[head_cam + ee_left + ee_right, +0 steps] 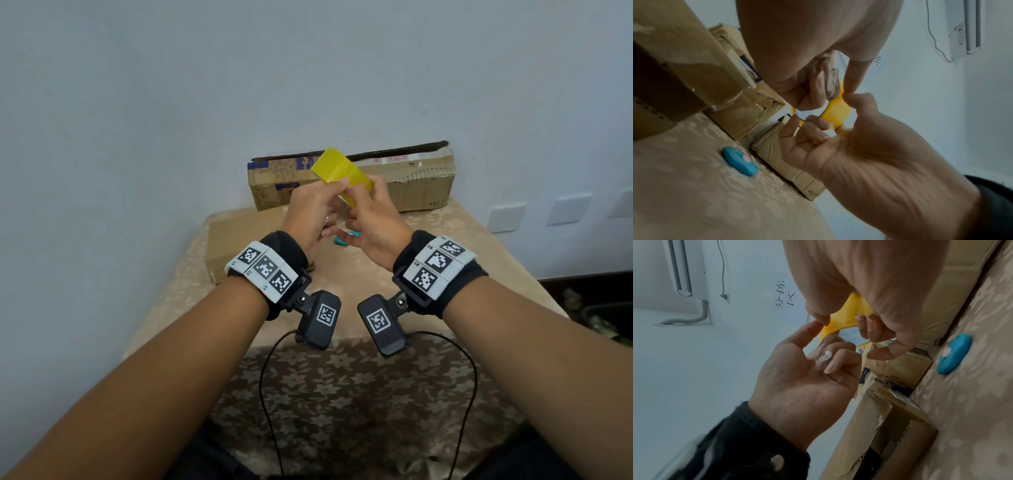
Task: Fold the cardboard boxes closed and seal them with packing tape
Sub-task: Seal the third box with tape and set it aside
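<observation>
The bench (445,240), draped in a beige flower-patterned cloth, carried everything, and the long cardboard box (421,185) at its far edge against the wall serves here as the landmark. That long box lay on its side, its torn top edge open and dark. In front of it and toward the left sat a smaller plain cardboard box (236,240), flat on the cloth, close to the long box.

Raised above the bench just in front of the long box, both hands met around a yellow roll of packing tape (337,169). The left hand (308,216) had its thumb and forefinger pinched at the roll's rim, its other fingers curled beneath. The right hand (371,219) likewise pinched the rim with thumb and forefinger, fingertips of the two hands touching; whether a loose tape end lay between them could not be told.

Below the hands, on the cloth in front of the long box, lay a small teal cutter (740,160), apart from both boxes.
</observation>
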